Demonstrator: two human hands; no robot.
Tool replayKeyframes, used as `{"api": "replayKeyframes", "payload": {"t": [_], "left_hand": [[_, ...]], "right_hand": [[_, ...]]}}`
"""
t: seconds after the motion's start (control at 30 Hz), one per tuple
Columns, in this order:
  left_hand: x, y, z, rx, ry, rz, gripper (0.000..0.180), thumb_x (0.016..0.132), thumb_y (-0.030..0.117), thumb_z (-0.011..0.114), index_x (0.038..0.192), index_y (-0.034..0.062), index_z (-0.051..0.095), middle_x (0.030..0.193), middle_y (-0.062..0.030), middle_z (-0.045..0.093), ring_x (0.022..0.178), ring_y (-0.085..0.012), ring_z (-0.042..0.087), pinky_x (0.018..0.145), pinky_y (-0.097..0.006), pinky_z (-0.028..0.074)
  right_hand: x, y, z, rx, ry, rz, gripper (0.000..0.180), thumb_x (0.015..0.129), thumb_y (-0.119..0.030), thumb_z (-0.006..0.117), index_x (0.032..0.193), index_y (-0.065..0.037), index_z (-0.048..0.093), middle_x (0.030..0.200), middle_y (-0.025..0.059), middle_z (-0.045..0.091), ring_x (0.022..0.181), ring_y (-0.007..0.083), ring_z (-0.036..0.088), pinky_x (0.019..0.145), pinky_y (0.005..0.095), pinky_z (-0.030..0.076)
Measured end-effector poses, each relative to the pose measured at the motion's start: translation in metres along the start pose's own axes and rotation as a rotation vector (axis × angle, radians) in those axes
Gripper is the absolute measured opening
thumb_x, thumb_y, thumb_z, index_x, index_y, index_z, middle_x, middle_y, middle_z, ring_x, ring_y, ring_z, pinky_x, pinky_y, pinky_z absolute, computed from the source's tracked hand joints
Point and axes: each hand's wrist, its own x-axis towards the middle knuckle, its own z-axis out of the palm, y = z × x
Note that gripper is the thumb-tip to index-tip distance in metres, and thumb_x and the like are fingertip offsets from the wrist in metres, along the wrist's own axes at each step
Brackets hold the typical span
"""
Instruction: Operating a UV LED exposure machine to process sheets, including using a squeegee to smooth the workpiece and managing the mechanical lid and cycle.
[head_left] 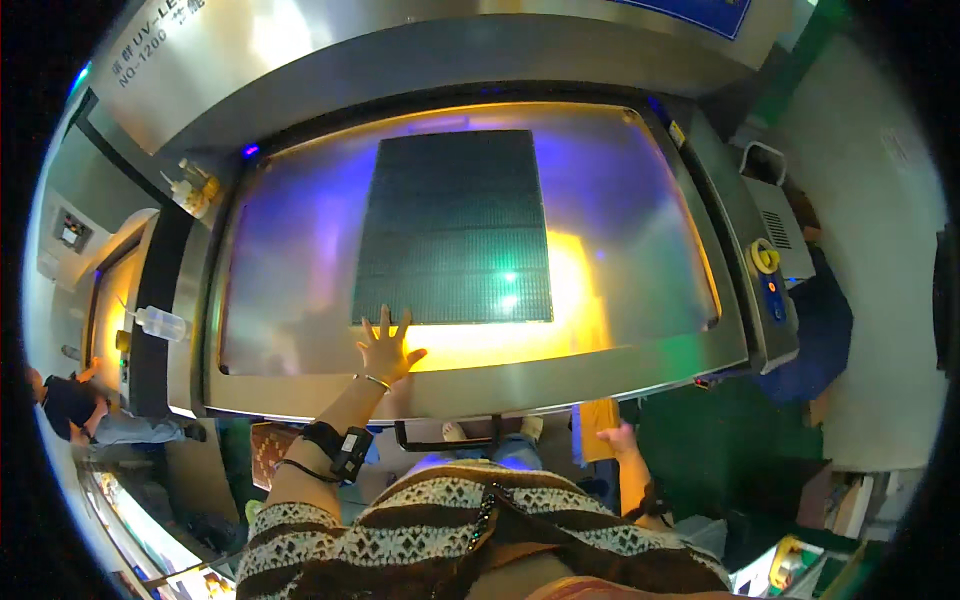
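A dark green-black rectangular panel [455,225] with a fine grid pattern lies flat on a shiny metal tray [290,300]. My left hand [382,350] has its fingers spread, with the fingertips at the panel's near left corner; it holds nothing. Low on the right, in front of the machine's edge, my right hand [622,440] grips the side of a flat yellow piece [597,430] with a blue strip along its left. The exact kind of this piece cannot be made out, and part of my right hand's fingers is hidden.
Small bottles [190,190] and a clear squeeze bottle [160,322] are on the left ledge. A control box [770,285] with buttons and a yellow tape roll [764,257] sits at the right. A black bar handle [445,445] juts out in front. Another person [75,405] works at far left.
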Motion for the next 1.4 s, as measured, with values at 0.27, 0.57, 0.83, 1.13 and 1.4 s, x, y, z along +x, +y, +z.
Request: {"api": "replayKeyframes", "payload": {"t": [0.27, 0.57, 0.83, 1.13, 1.4], "left_hand": [[-0.01, 0.014, -0.021, -0.006, -0.031, 0.003, 0.08, 0.076, 0.064, 0.048, 0.14, 0.0275, 0.017, 0.146, -0.0148, 0.005, 0.127, -0.0527, 0.003, 0.087, -0.07, 0.029], [-0.014, 0.017, -0.028, 0.02, 0.002, 0.021, 0.081, 0.076, 0.065, 0.045, 0.14, 0.0261, 0.015, 0.146, -0.0153, 0.006, 0.126, -0.0547, 0.004, 0.086, -0.067, 0.034], [-0.008, -0.004, -0.013, -0.031, 0.071, 0.077, 0.078, 0.078, 0.059, 0.048, 0.139, 0.0168, 0.023, 0.145, -0.0074, 0.018, 0.13, -0.0393, 0.019, 0.091, -0.052, 0.041], [-0.028, -0.057, 0.007, -0.086, 0.261, -0.152, 0.062, 0.085, 0.043, 0.048, 0.135, 0.0111, 0.031, 0.143, -0.0011, 0.025, 0.132, -0.0234, 0.023, 0.1, -0.051, 0.027], [-0.025, -0.037, 0.004, -0.068, 0.336, -0.197, 0.055, 0.087, 0.039, 0.046, 0.133, 0.0108, 0.034, 0.142, -0.0014, 0.026, 0.132, -0.0263, 0.021, 0.102, -0.047, 0.026]], "right_hand": [[-0.25, 0.0, 0.004, 0.539, 0.122, 0.179, 0.049, 0.065, 0.001, 0.062, 0.113, -0.001, 0.051, 0.104, 0.0113, 0.058, 0.095, 0.0267, 0.057, 0.081, 0.0373, 0.046], [-0.29, -0.101, -0.018, -0.162, 0.723, -0.183, 0.047, 0.07, -0.008, 0.061, 0.114, 0.0, 0.049, 0.102, 0.011, 0.058, 0.092, 0.0241, 0.057, 0.081, 0.0352, 0.044], [-0.108, -0.303, 0.019, -0.915, 0.125, -0.794, 0.03, 0.075, -0.008, 0.057, 0.105, -0.007, 0.057, 0.09, 0.0162, 0.061, 0.084, 0.0288, 0.059, 0.07, 0.0354, 0.045], [-0.034, -0.357, 0.081, -1.461, -0.378, -0.921, 0.023, 0.074, -0.005, 0.053, 0.096, -0.008, 0.057, 0.084, 0.0152, 0.06, 0.081, 0.0353, 0.057, 0.068, 0.0428, 0.045], [-0.049, -0.349, 0.127, -1.185, -0.417, -1.173, 0.048, 0.071, -0.026, 0.067, 0.115, -0.012, 0.054, 0.095, 0.0144, 0.061, 0.084, 0.0301, 0.059, 0.076, 0.0361, 0.048]]}}
